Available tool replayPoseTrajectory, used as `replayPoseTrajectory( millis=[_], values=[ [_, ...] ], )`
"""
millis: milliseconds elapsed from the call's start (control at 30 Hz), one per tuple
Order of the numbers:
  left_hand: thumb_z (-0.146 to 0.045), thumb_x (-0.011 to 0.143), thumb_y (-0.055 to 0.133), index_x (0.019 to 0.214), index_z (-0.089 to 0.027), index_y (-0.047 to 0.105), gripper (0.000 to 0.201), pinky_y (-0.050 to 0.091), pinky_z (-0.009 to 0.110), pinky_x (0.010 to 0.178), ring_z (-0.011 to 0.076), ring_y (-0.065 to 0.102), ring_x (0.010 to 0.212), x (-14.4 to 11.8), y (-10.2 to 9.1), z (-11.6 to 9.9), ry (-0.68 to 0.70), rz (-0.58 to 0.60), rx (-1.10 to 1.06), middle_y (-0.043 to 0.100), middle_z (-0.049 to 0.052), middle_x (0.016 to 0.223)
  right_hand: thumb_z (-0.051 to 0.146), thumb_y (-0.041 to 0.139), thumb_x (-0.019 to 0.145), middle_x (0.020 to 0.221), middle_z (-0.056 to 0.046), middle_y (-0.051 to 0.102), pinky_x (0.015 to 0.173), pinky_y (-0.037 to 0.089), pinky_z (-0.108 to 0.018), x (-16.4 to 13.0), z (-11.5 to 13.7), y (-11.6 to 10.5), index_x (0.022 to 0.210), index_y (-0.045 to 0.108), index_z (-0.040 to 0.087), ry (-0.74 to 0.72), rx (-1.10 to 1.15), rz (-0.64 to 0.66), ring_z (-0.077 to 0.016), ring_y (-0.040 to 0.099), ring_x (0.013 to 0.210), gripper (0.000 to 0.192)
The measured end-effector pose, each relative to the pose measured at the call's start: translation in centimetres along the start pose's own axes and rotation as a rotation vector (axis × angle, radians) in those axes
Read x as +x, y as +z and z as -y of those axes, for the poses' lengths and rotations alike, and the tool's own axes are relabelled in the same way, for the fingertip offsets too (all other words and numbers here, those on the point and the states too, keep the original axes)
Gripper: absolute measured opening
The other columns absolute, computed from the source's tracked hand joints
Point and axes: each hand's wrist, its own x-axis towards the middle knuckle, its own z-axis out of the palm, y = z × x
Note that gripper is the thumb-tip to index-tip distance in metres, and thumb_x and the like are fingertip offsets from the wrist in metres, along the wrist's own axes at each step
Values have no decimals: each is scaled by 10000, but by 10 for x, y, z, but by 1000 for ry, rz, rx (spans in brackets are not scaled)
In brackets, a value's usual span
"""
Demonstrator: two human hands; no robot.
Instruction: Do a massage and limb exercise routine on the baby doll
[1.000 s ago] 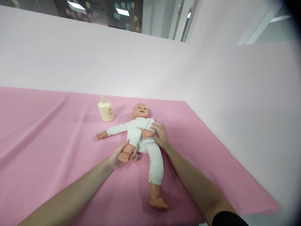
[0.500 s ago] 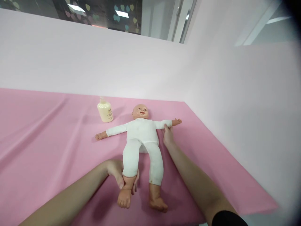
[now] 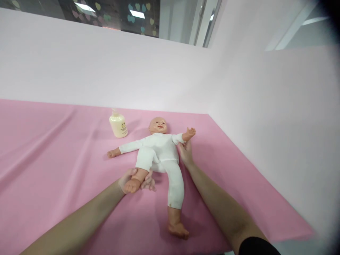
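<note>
Cream lotion bottle upright, contents hidden; left hand grips doll foot, right hand its arm

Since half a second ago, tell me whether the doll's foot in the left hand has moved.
Yes. The foot has come up toward the lotion bottle, with the knee bent, held in the left hand.
</note>
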Motion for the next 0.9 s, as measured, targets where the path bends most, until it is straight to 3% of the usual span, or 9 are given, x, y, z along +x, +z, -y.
replayPoseTrajectory(
  millis=[133, 233, 367, 467, 600, 733, 800, 900],
  values=[
    [-584, 735, 537, 696, -151, 535, 435, 392, 371, 759, 185, 482, 647, 6, 1, -1, 108, -57, -149, 417, -14, 491, 224, 575, 803, 1167, -63, 583, 1033, 386, -427, -6, 9, 1, 1087, 596, 249, -226, -248, 232, -218, 522, 1145, 285],
    [-554, 767, 527, 698, -135, 548, 425, 377, 337, 720, 173, 481, 632, 9, 4, -2, 102, -131, -148, 443, -5, 533, 166, 546, 802, 1189, -72, 562, 1036, 380, -433, -7, 14, 0, 1074, 626, 252, -331, -380, 354, -221, 502, 1162, 296],
    [-568, 781, 520, 727, -126, 560, 447, 378, 356, 772, 182, 508, 663, 10, 3, 0, 72, -154, -96, 473, 5, 579, 126, 506, 788, 1188, -74, 559, 1013, 402, -433, -7, 17, -1, 1048, 645, 249, -362, -444, 381, -223, 500, 1156, 319],
    [-576, 797, 501, 752, -121, 565, 461, 390, 378, 793, 189, 526, 680, 9, 1, 3, 58, -96, -58, 491, 10, 593, 134, 514, 791, 1179, -72, 566, 1029, 387, -433, -7, 17, 0, 1064, 632, 249, -353, -431, 378, -219, 498, 1156, 319],
    [-574, 758, 558, 830, -120, 588, 460, 417, 408, 813, 226, 577, 738, 4, 3, 2, -8, 136, 53, 582, 45, 655, 218, 569, 801, 1190, -64, 574, 1034, 387, -428, -7, 9, 3, 1129, 565, 246, -189, -271, 276, -212, 513, 1155, 330],
    [-555, 641, 701, 935, -129, 613, 525, 463, 439, 811, 289, 632, 830, -1, 11, -7, -284, 423, 213, 658, 95, 775, 323, 597, 785, 1231, -74, 561, 941, 473, -385, -2, -2, 3, 1198, 470, 232, 59, 9, 77, -197, 570, 1080, 441],
    [-488, 627, 745, 963, -120, 632, 511, 495, 431, 764, 306, 653, 824, -1, 16, -12, -395, 497, 282, 666, 107, 789, 360, 610, 766, 1228, -70, 558, 920, 489, -384, 2, -7, 1, 1182, 457, 231, 136, 106, -46, -196, 574, 1074, 462],
    [-399, 612, 781, 987, -133, 645, 479, 518, 407, 726, 311, 666, 850, 1, 22, -17, -457, 529, 351, 677, 110, 859, 412, 576, 771, 1198, -60, 572, 893, 510, -403, 9, -14, -5, 1158, 440, 243, 311, 237, -212, -199, 594, 1058, 443]
  ],
)
